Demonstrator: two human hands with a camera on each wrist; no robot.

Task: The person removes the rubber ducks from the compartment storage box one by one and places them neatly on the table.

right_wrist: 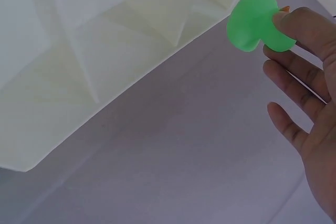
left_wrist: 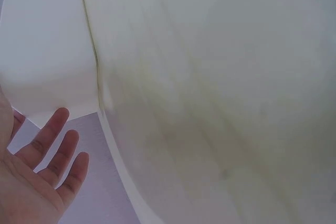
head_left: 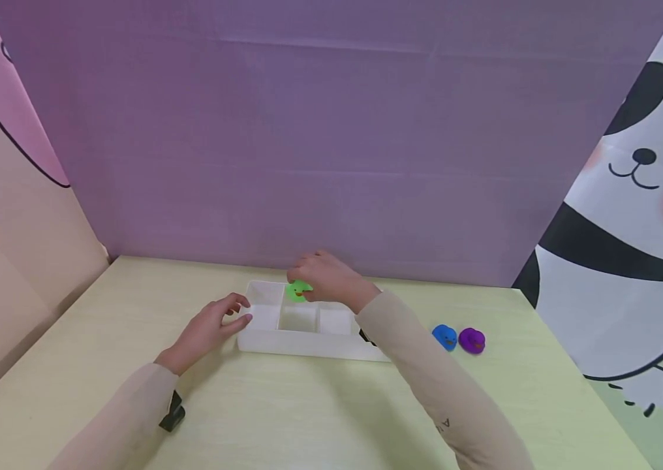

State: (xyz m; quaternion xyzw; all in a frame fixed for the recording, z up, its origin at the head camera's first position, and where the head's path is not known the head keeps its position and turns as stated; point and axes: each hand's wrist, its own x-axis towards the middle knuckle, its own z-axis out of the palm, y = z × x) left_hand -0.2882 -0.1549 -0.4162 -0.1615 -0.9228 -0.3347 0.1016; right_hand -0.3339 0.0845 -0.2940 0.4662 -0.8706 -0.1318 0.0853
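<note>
A green rubber duck (head_left: 296,291) is pinched between the thumb and fingers of my right hand (head_left: 331,281), over the back of a white compartment tray (head_left: 302,344). In the right wrist view the same green duck (right_wrist: 251,22) shows between thumb and fingertips, beside the tray's edge, while the other fingers are spread. My left hand (head_left: 205,329) is at the tray's left end with its fingers loosely bent. The left wrist view shows this left hand (left_wrist: 39,177) with relaxed fingers near the white wall; whether they touch it I cannot tell. My right forearm hides the tray's right end.
A blue duck (head_left: 444,337) and a purple duck (head_left: 472,341) sit side by side on the pale table (head_left: 273,411), right of the tray. A purple backdrop (head_left: 320,143) rises behind the table, and a panda-printed panel (head_left: 631,307) stands at the right.
</note>
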